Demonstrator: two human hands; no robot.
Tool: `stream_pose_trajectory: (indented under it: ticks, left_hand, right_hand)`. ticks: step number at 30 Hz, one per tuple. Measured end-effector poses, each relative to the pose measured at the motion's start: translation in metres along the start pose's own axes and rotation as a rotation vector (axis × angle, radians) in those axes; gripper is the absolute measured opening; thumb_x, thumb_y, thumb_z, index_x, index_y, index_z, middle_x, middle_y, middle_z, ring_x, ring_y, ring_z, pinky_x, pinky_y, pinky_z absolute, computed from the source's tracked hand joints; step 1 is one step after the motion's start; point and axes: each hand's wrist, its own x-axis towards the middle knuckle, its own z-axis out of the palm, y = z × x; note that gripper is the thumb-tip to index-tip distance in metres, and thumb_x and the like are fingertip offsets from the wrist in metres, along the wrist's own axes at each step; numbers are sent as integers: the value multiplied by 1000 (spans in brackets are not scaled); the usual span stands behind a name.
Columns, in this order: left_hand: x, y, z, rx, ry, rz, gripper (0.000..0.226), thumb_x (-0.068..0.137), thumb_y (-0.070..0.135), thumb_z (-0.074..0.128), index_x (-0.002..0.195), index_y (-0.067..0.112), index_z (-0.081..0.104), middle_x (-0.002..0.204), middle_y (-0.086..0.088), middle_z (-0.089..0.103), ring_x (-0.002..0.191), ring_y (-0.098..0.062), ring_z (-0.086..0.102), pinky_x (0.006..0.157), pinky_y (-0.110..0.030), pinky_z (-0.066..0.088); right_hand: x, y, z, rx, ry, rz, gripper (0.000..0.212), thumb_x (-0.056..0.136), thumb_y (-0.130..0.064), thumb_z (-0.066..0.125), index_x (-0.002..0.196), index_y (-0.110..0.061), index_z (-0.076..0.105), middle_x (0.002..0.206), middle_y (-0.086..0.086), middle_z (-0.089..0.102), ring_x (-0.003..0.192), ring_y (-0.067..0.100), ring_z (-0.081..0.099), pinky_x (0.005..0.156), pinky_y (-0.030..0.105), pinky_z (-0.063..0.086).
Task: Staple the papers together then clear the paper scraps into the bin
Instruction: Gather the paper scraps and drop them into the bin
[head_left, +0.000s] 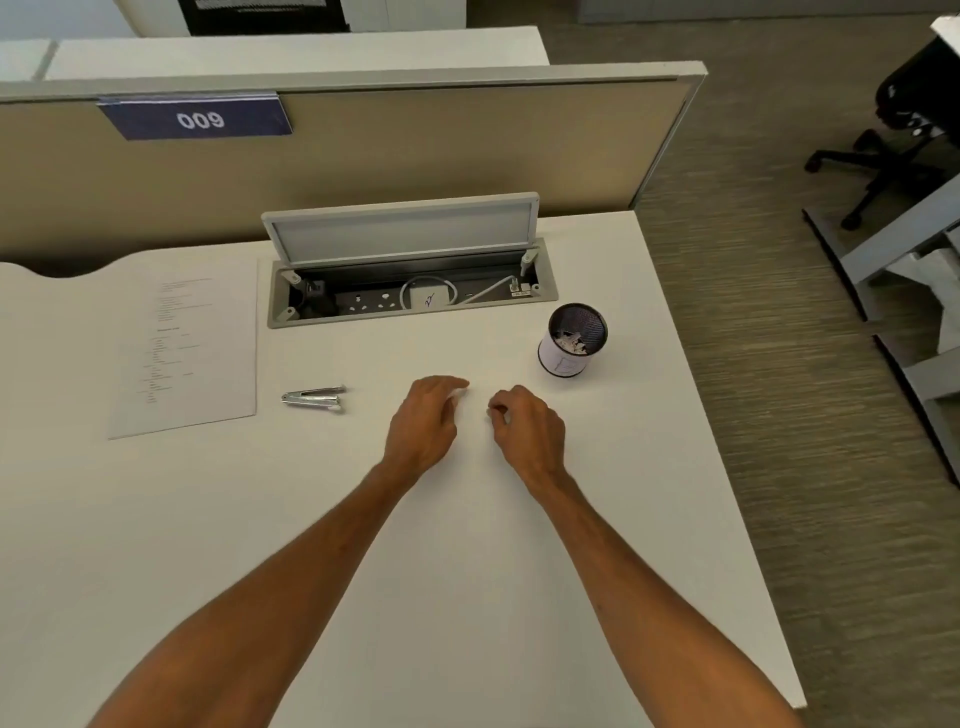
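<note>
The printed papers (192, 353) lie flat at the desk's left. A silver stapler (314, 400) lies on its side just right of them. The small black mesh bin (571, 340) stands at the right with white scraps inside. Mid-desk, my left hand (423, 421) reaches forward, its fingertips pinching a small white paper scrap (460, 397) against the desk. Beside it, my right hand (527, 428) has curled fingers, and thumb and forefinger pinch a tiny white scrap (490, 413). Both hands are a short way left of and nearer than the bin.
An open cable box (410, 291) with sockets and a raised lid sits in the white desk (467, 571) at the back. A beige partition (415, 150) stands behind it. The desk's right edge drops to carpet, with an office chair (904, 119) beyond.
</note>
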Motion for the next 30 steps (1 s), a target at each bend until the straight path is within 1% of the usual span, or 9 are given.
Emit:
stream_pose_trajectory:
  ticks: [7, 11, 14, 18, 20, 22, 24, 27, 30]
  left_hand:
    - [-18, -19, 11, 83, -19, 115, 42, 106, 6, 59, 146, 16, 65, 154, -5, 62, 148, -31, 52, 114, -49, 53]
    - [-24, -18, 17, 94, 0, 125, 44, 103, 4, 61, 145, 15, 65, 156, -7, 61, 148, -32, 51, 113, -47, 51]
    - [-29, -18, 21, 83, 12, 116, 46, 102, 3, 61, 146, 15, 65, 154, -6, 61, 148, -30, 51, 113, -45, 52]
    - [-31, -17, 24, 60, 19, 79, 47, 102, 2, 59, 148, 14, 63, 154, -6, 61, 148, -28, 50, 118, -44, 51]
    - [-31, -14, 23, 48, 20, 76, 47, 103, 2, 59, 148, 14, 64, 154, -7, 61, 148, -28, 51, 118, -43, 51]
    - [-31, -10, 22, 43, 14, 77, 46, 103, 2, 59, 148, 13, 64, 153, -7, 62, 147, -29, 51, 117, -43, 51]
    - [-31, -7, 21, 36, 9, 73, 46, 104, 3, 58, 149, 14, 63, 153, -7, 62, 147, -29, 52, 116, -43, 52]
    - [-32, -5, 20, 30, 11, 66, 46, 104, 3, 58, 148, 15, 63, 153, -6, 62, 146, -28, 52, 116, -43, 52]
    - [-33, -4, 18, 15, 24, 54, 46, 104, 2, 57, 148, 16, 63, 153, -4, 62, 146, -26, 51, 114, -40, 51]
  right_hand:
    - [4, -12, 10, -109, 34, -36, 7, 96, -24, 70, 91, -21, 74, 91, -2, 68, 69, 29, 68, 58, 35, 53]
    - [5, -20, 13, -190, 44, -54, 9, 95, -21, 73, 86, -18, 75, 86, 1, 68, 61, 30, 66, 54, 30, 40]
    - [8, -22, 15, -218, 29, -41, 9, 95, -19, 71, 87, -18, 73, 88, 1, 69, 63, 31, 68, 54, 30, 38]
    - [10, -23, 17, -236, -3, -5, 9, 99, -20, 63, 94, -16, 70, 95, 4, 70, 74, 33, 70, 59, 32, 37]
    - [9, -22, 17, -233, 0, -10, 8, 99, -20, 65, 95, -14, 69, 95, 6, 69, 74, 33, 70, 58, 32, 38]
    - [5, -20, 18, -262, 23, -69, 8, 91, -16, 75, 89, -12, 69, 88, 7, 68, 64, 30, 68, 52, 32, 38]
    - [1, -14, 21, -341, 60, -178, 17, 80, -12, 83, 82, -13, 66, 79, 5, 65, 56, 25, 63, 45, 31, 36]
    - [1, -2, 24, -451, 97, -332, 17, 78, -8, 79, 81, -16, 64, 78, 3, 61, 57, 20, 59, 46, 31, 30]
    - [10, 8, 22, -488, 98, -430, 16, 80, -6, 74, 82, -16, 61, 78, 3, 59, 56, 20, 58, 43, 31, 35]
